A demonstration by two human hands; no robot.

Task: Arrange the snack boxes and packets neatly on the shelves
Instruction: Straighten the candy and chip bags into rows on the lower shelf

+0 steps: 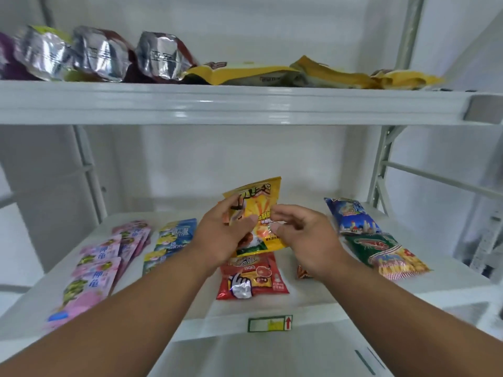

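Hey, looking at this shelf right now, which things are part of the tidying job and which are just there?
Part of the job:
yellow snack packet, gripped by left hand
red packet
pink packets
blue packet
foil bags

Just there:
shelf label sticker
metal upright

Two hands are showing: the left hand (220,235) and the right hand (304,240). Between them one yellow packet (258,202) is standing. Just below it, one red packet (251,276) is lying. Left of the left hand, pink packets (98,265) and blue-green packets (171,240) are overlapping, uncountable. Right of the right hand, one blue packet (349,216) and one green packet (386,254) are lying. Above the hands, three foil-ended bags (103,54) are sitting.
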